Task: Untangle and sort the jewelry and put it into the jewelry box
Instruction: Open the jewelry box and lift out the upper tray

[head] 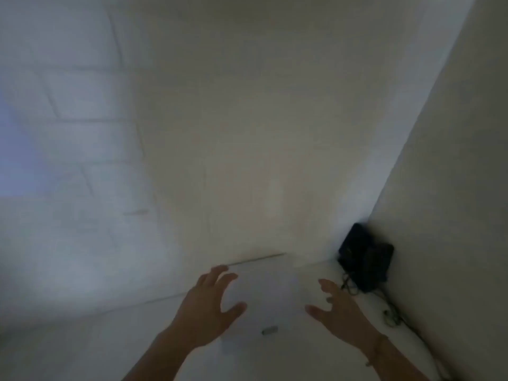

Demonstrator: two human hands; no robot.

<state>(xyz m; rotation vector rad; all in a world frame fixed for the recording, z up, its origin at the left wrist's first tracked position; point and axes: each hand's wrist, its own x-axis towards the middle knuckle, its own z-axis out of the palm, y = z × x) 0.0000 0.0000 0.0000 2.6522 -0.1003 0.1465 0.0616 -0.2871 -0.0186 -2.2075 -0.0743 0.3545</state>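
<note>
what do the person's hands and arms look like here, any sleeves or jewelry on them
Both forearms are bare, with no sleeves in view. The left hand shows nothing worn. The right hand has what looks like a thin bracelet at the wrist and possibly a ring on one finger; the picture is too blurred to be sure.

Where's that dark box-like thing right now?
In the head view, the dark box-like object sits low on the right, tucked into the wall corner just beyond the right hand, with tangled strands trailing below it.

White surface (82, 345), small grey object (270, 331)
</note>
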